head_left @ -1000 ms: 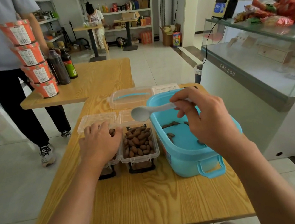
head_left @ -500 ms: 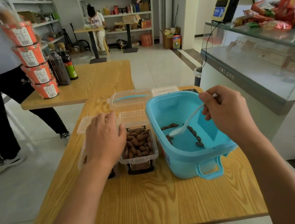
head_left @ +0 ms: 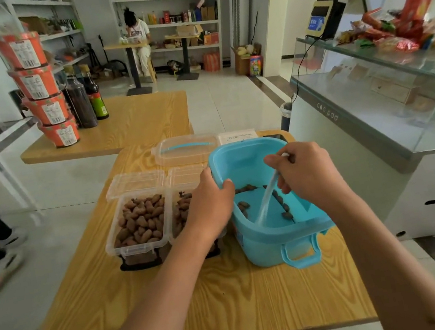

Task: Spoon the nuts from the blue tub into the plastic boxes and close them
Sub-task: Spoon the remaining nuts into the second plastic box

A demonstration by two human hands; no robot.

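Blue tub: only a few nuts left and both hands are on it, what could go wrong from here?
1. The blue tub looks tipped; the left hand grips its rim, so it might slide or tip further.
2. The spoon in the right hand chases few scattered nuts; some may flick out.
3. The left box looks nearly full; adding more could stop its lid closing.

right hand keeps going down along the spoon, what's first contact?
Probably the floor of the blue tub: the right hand angles the spoon down-left into it, its tip near scattered nuts. Depth is unclear.
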